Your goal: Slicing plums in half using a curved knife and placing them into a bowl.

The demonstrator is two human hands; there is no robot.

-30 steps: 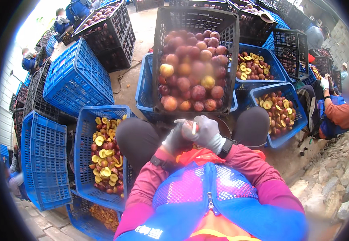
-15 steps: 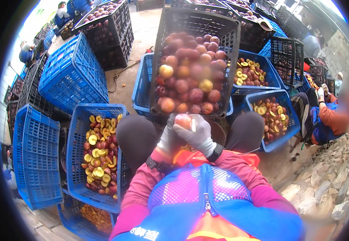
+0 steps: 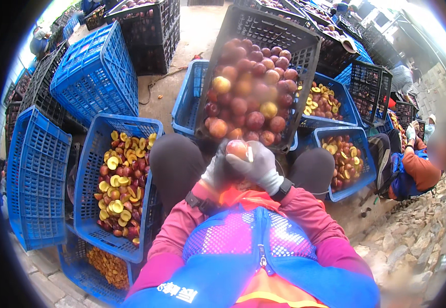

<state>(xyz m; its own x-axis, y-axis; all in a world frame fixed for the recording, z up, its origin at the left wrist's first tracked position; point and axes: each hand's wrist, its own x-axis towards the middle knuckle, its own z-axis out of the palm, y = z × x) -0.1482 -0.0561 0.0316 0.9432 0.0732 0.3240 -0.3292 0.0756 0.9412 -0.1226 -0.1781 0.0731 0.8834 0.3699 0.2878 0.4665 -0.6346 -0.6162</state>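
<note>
Both my hands wear pale gloves and meet in front of my chest around one reddish plum (image 3: 237,149). My left hand (image 3: 216,170) is closed on the plum from the left and below. Curled in from the right, my right hand (image 3: 262,168) has its thumb against the fruit. A small white sliver (image 3: 250,154) shows beside that thumb; I cannot make out what it is. Just beyond my hands, a black crate (image 3: 311,61) of whole plums (image 3: 253,120) tilts toward me, resting over a blue crate (image 3: 183,105).
At my left stands a blue crate (image 3: 83,197) of halved plums with yellow flesh. Two smaller blue crates of cut plums, a near one (image 3: 371,172) and a farther one (image 3: 351,110), are on the right. A seated co-worker (image 3: 412,169) is farther right. Stacked crates (image 3: 94,72) stand around.
The view has shifted slightly, so the tilted black crate appears farther right and the left crates farther left. My hands stay together around the plum, with the right thumb still against it.
</note>
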